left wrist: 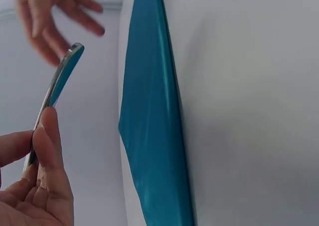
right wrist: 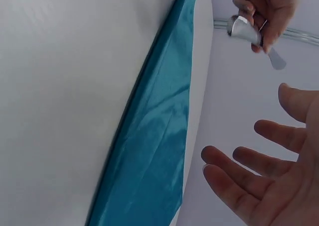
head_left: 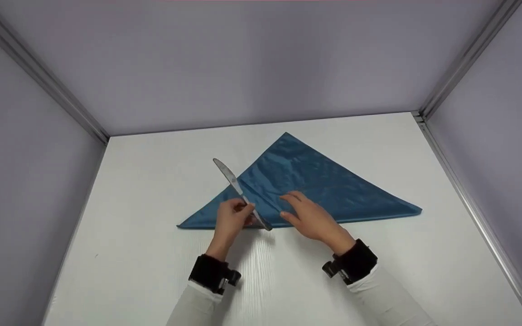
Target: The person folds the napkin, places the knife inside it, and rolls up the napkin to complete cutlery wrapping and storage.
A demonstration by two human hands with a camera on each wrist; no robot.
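1. White table (head_left: 152, 253): the flat surface on which everything lies, enclosed by pale walls (head_left: 30, 194) on the left, at the back and on the right.
2. My left hand (head_left: 230, 220): fingers and thumb pinch the handle of a table knife (head_left: 241, 194); the left wrist view shows the thumb and forefinger (left wrist: 46, 131) closed on the metal (left wrist: 60, 79).
3. Table knife: held at a slant, its blade tip pointing up and to the left, away from me, and its handle end low, near the cloth's near edge. The shaft crosses the left part of the cloth. I cannot tell whether the handle end touches the cloth.
4. Blue napkin (head_left: 315, 181): shiny cloth folded into a triangle, flat on the table, its long edge toward me and its apex pointing to the back wall.
5. My right hand (head_left: 310, 216): empty and unclenched, fingers extended, over the napkin's near edge just right of the knife. In the right wrist view the spread fingers (right wrist: 259, 173) hold nothing.
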